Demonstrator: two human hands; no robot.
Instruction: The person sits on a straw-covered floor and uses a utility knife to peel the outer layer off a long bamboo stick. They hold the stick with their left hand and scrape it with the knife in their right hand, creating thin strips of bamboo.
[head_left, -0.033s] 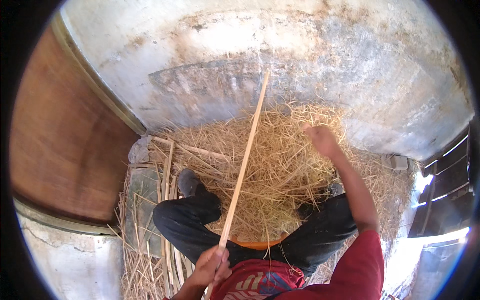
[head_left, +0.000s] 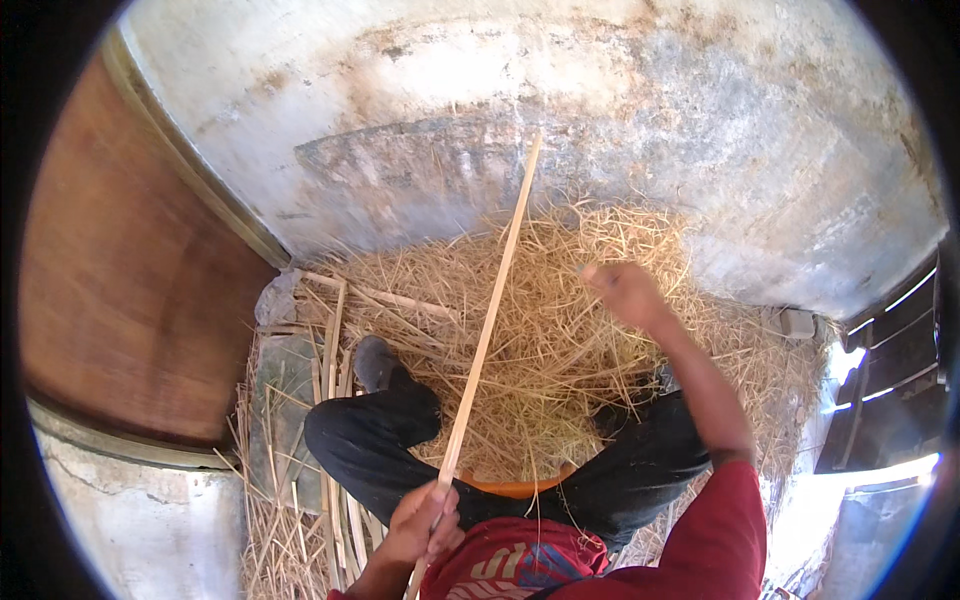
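Note:
A long, pale strip of split bamboo or wood (head_left: 492,315) slants up and away from my lap toward the wall. My left hand (head_left: 424,522) is wrapped around its near end, by my waist. Out over the straw, to the right of the strip and apart from it, is my right hand (head_left: 630,294). Its fingers are closed, and a small greyish tip shows at the thumb side; what it belongs to is too small and blurred to tell. Beneath both lies a thick heap of straw-like shavings (head_left: 560,360) between my bent legs.
A stained plaster wall (head_left: 480,90) rises just beyond the heap. On the left are a brown wooden panel (head_left: 140,270) and several long strips (head_left: 335,370) beside my leg. Part of an orange seat (head_left: 515,488) shows beneath me. A small grey block (head_left: 797,323) sits at the right.
My right hand has moved left toward the strip and slightly nearer to me. The left hand and the strip have hardly shifted.

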